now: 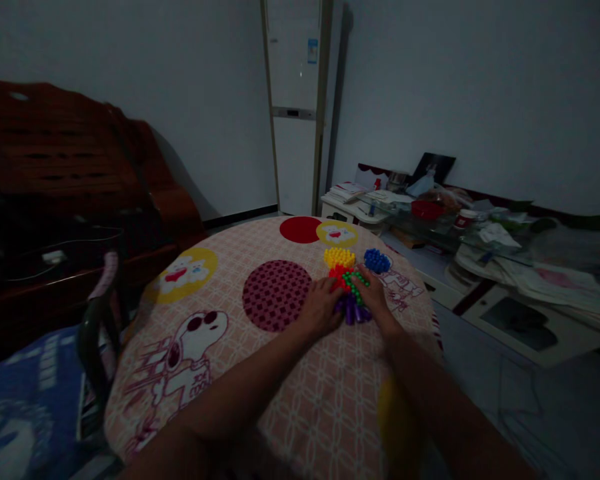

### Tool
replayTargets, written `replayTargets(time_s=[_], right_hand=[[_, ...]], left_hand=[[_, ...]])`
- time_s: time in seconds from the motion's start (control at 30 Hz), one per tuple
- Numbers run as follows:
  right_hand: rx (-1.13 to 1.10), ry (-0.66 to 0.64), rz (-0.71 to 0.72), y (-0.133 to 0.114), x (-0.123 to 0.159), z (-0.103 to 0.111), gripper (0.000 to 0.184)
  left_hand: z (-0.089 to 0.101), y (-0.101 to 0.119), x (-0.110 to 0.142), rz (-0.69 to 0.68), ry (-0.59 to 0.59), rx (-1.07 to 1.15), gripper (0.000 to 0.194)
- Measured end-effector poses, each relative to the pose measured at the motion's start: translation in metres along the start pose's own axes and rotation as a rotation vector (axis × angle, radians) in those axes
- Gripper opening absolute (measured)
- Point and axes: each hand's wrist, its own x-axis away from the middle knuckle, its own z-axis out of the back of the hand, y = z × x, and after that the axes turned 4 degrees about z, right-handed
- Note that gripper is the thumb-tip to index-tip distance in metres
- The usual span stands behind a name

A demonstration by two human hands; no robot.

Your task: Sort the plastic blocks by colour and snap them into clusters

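Observation:
Bundles of small, bright plastic pieces with rounded ends, perhaps pegs or sticks, are grouped on the round table. My left hand (pixel 323 308) lies at the left side of the group, its fingers curled against the red pieces (pixel 339 275). My right hand (pixel 373 297) presses from the right, fingers bent over the green pieces (pixel 355 285). Between both hands, purple pieces (pixel 353 312) lie nearest to me, their tube-like sides showing. Just behind stands a yellow bundle (pixel 339 257); a blue bundle (pixel 377 261) is apart at the right. My fingertips are partly hidden among the pieces.
A patterned cloth (pixel 300 373) covers the table. To the right, a low cabinet (pixel 515 320) carries papers, bags and a red bowl (pixel 427 209). On the left are a wooden bench (pixel 55 153) and a chair (pixel 97 327). A tall white appliance (pixel 295 160) stands in the corner.

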Motion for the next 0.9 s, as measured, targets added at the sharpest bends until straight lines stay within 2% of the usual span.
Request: replayTargets(time_s=[0.13, 0.2, 0.27, 0.3, 0.33, 0.4, 0.47, 0.53, 0.6, 0.67, 0.73, 0.8, 0.9], right_hand=[[-0.108, -0.121, 0.061, -0.035, 0.017, -0.06, 0.051], [-0.215, -0.231, 0.106, -0.051, 0.017, -0.079, 0.049], [-0.295, -0.336, 0.164, -0.059, 0.007, -0.081, 0.049], [-0.305, -0.355, 0.189, -0.059, -0.003, -0.074, 0.049], [-0.284, -0.317, 0.198, -0.054, -0.017, -0.061, 0.049], [-0.13, -0.06, 0.165, -0.035, -0.051, -0.022, 0.046], [0.044, 0.174, 0.006, -0.008, -0.085, 0.02, 0.044], [0.111, 0.202, -0.143, 0.019, -0.112, 0.05, 0.041], [0.095, 0.127, -0.175, 0.035, -0.126, 0.058, 0.034], [0.043, -0.001, -0.154, 0.037, -0.132, 0.046, 0.032], [-0.027, -0.173, -0.125, 0.028, -0.132, 0.021, 0.038], [-0.097, -0.368, -0.08, 0.013, -0.13, -0.007, 0.043], [-0.158, -0.574, 0.043, -0.013, -0.12, -0.042, 0.044]], left_hand=[[0.024, -0.077, 0.017, 0.207, 0.108, 0.06, 0.034], [0.031, -0.108, 0.019, 0.328, 0.162, 0.048, 0.031], [0.038, -0.131, 0.016, 0.445, 0.2, 0.039, 0.031], [0.041, -0.138, 0.013, 0.501, 0.225, 0.036, 0.032], [0.045, -0.143, 0.01, 0.541, 0.249, 0.036, 0.033], [0.053, -0.14, 0.005, 0.554, 0.291, 0.044, 0.036], [0.057, -0.12, 0.002, 0.45, 0.278, 0.07, 0.038], [0.056, -0.088, 0.003, 0.254, 0.132, 0.111, 0.044], [0.047, -0.053, 0.006, 0.077, -0.051, 0.109, 0.054], [0.036, -0.028, 0.009, 0.008, -0.15, 0.058, 0.06], [0.03, -0.019, 0.012, 0.026, -0.162, 0.0, 0.049], [0.031, -0.027, 0.015, 0.085, -0.137, -0.071, 0.032], [0.045, -0.061, 0.024, 0.182, -0.094, -0.146, 0.022]])
